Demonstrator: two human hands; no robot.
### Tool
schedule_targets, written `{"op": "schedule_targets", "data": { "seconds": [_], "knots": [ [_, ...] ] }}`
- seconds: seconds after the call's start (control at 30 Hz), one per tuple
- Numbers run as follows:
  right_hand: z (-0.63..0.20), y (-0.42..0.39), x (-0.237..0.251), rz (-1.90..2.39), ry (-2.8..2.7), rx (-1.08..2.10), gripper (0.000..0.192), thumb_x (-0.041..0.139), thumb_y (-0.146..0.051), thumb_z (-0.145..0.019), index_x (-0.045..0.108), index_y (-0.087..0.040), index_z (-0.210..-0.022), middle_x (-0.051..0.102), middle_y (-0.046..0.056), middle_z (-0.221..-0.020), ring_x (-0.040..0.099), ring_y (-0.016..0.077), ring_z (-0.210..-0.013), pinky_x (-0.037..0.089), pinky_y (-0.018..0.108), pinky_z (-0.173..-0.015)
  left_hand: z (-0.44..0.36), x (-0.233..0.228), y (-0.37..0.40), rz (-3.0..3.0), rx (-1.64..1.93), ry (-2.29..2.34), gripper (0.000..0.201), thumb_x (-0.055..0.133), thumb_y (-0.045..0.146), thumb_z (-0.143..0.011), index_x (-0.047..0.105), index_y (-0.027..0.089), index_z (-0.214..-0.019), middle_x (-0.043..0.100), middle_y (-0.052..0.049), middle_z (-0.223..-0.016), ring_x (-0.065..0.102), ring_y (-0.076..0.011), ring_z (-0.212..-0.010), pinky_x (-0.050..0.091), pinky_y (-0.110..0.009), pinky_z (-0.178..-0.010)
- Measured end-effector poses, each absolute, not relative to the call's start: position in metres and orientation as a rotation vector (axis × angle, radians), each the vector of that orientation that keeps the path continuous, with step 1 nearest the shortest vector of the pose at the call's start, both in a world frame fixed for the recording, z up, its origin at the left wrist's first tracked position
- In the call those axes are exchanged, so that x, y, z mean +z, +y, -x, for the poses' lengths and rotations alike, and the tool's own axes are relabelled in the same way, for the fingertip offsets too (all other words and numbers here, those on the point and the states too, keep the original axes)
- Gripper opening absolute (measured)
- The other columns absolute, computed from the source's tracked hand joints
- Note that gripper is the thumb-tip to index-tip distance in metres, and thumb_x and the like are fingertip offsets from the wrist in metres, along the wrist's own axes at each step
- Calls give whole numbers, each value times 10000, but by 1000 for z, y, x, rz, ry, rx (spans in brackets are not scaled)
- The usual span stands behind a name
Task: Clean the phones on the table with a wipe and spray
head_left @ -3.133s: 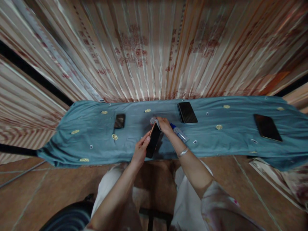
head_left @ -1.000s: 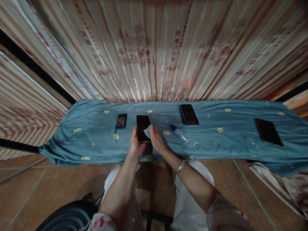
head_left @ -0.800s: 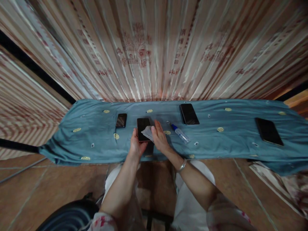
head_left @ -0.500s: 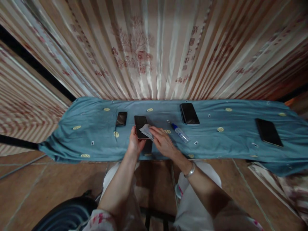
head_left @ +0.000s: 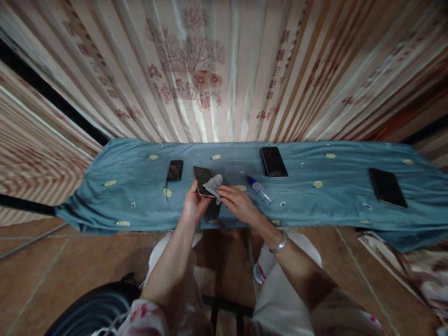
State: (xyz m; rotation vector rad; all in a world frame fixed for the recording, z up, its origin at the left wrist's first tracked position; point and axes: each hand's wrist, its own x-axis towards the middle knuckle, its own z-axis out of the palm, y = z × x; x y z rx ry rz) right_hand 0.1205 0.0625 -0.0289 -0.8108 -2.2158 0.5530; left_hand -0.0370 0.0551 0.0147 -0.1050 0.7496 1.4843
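Note:
My left hand [head_left: 194,203] is closed around the lower left edge of a dark smartphone [head_left: 202,176], which is tilted above the cloth-covered table. Pinched in the fingers of my right hand [head_left: 238,201] is a small grey cloth [head_left: 214,185], lying against the phone's lower right part and hiding it. A clear spray bottle with a blue top [head_left: 260,190] lies just right of my right hand. To the left of the held phone rests a smaller black phone [head_left: 175,170].
Blue patterned fabric [head_left: 140,186] covers the long narrow table. A stack of dark tablet-like devices [head_left: 274,162] lies at the back, and another dark device [head_left: 388,187] at the right. Behind hangs a pleated curtain [head_left: 224,70]. A black round stool [head_left: 94,310] stands lower left.
The grey cloth has bunched up and shifted toward the phone's right edge with my right hand. The phone is tilted more, its lower edge now showing. The whole view has shifted slightly.

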Motion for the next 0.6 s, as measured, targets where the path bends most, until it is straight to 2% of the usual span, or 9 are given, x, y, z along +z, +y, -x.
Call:
{"op": "schedule_targets", "data": {
  "seconds": [0.13, 0.3, 0.5, 0.6],
  "knots": [
    [-121, 63, -27, 801, -2202, 539, 259, 499, -223, -946, 670, -208, -1140, 688, 77, -1157, 629, 216, -1027, 502, 385, -924, 35, 9, 55, 91, 1460, 794, 450, 371, 299, -971, 523, 79, -1333, 749, -81, -841, 664, -163, -633, 528, -264, -676],
    [-120, 63, -25, 771, -2216, 493, 228, 511, -246, -945, 688, -190, -1077, 705, 88, -1103, 629, 219, -988, 507, 383, -897, 29, 6, 52, 30, 1483, 798, 375, 354, 287, -981, 623, 123, -1185, 724, -37, -749, 656, -137, -638, 526, -241, -688],
    [-105, 59, -25, 756, -2224, 474, 204, 525, -235, -937, 686, -181, -1050, 703, 92, -1079, 623, 215, -1006, 501, 377, -914, 19, 0, 50, 69, 1438, 835, 447, 307, 327, -990, 668, 102, -855, 669, -51, -676, 625, -110, -614, 504, -201, -638],
    [-96, 57, -24, 771, -2198, 496, 187, 547, -219, -922, 686, -188, -1042, 700, 86, -1080, 621, 214, -1022, 491, 378, -942, 17, -4, 51, 114, 1454, 830, 422, 327, 301, -986, 659, 128, -792, 642, -25, -659, 592, -83, -587, 487, -168, -610]
  ]
}}
